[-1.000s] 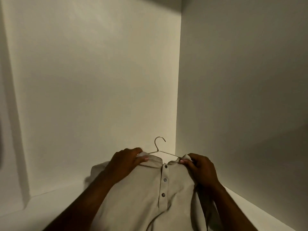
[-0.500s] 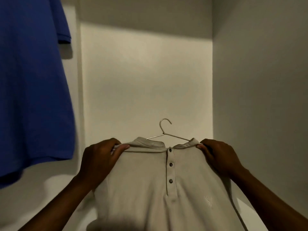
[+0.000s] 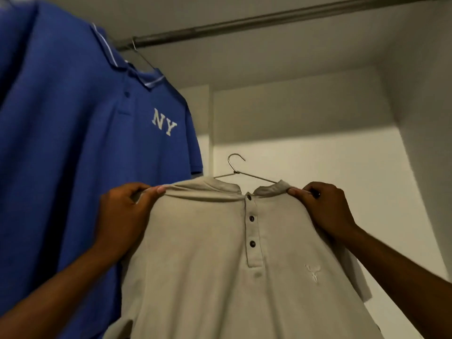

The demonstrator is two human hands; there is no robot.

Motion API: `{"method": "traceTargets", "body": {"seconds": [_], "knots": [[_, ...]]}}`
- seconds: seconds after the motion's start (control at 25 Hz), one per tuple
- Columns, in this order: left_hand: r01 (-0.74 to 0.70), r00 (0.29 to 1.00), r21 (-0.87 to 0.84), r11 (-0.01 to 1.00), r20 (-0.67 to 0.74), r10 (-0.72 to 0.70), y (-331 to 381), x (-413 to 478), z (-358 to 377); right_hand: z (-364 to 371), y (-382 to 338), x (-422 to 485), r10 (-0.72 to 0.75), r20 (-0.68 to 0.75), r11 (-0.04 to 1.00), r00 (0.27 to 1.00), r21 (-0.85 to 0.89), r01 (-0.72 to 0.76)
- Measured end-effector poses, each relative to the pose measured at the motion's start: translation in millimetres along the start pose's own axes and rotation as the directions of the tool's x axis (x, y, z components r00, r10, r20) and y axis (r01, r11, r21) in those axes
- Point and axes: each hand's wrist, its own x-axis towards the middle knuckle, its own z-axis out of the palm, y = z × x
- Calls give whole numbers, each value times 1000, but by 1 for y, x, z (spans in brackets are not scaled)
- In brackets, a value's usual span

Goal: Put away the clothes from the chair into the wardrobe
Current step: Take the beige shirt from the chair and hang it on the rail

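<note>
A beige polo shirt point(image 3: 208, 253) with three dark buttons hangs on a wire hanger point(image 3: 236, 165) whose hook points up, well below the rail. My left hand point(image 3: 122, 216) grips the shirt's left shoulder by the collar. At the other shoulder, my right hand point(image 3: 325, 211) pinches the fabric and the hanger end. The metal wardrobe rail point(image 3: 244, 23) runs across the top of the view.
A blue polo shirt point(image 3: 73, 143) with white "NY" letters hangs on the rail at the left, close beside my left hand. The wardrobe's white back wall point(image 3: 305, 143) and right side wall point(image 3: 425, 118) enclose the space to the right.
Both hands have lifted the beige shirt upward from the wardrobe floor. My view has tilted up, so the rail and the top of the blue shirt now show.
</note>
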Motion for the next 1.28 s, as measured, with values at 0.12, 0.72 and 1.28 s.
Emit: {"method": "traceTargets", "body": {"seconds": [0.12, 0.72, 1.28], "knots": [[-84, 989, 124, 989, -114, 98, 13, 61, -26, 29, -25, 50, 19, 115, 999, 993, 29, -22], [-187, 925, 554, 811, -178, 335, 18, 348, -107, 122, -216, 263, -79, -280, 951, 957, 267, 157], [-59, 993, 446, 893, -62, 97, -8, 389, -66, 143, -203, 307, 57, -91, 992, 994, 119, -46]]}}
